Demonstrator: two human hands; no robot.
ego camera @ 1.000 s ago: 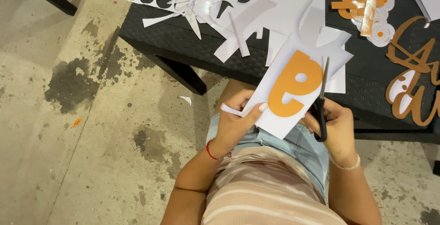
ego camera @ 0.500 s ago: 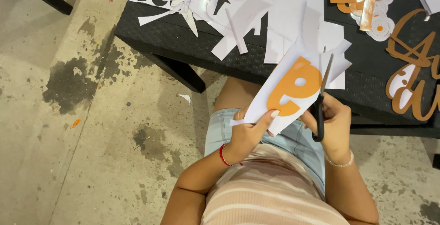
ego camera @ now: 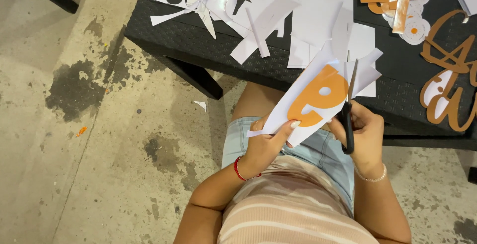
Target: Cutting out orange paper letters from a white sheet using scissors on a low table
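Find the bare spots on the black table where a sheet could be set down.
Bare table shows along the near left edge, below the white scraps, and between the white sheets and the brown lettering. The far middle and right corner are crowded.

No packages, labels, signs or screens are to be seen anywhere in the frame. Nothing boxed, wrapped or displayed is found on the table in the upper part of the frame, on the floor at the left, or in the hands at centre. Only cut paper shapes are present, and these fall outside this entry.
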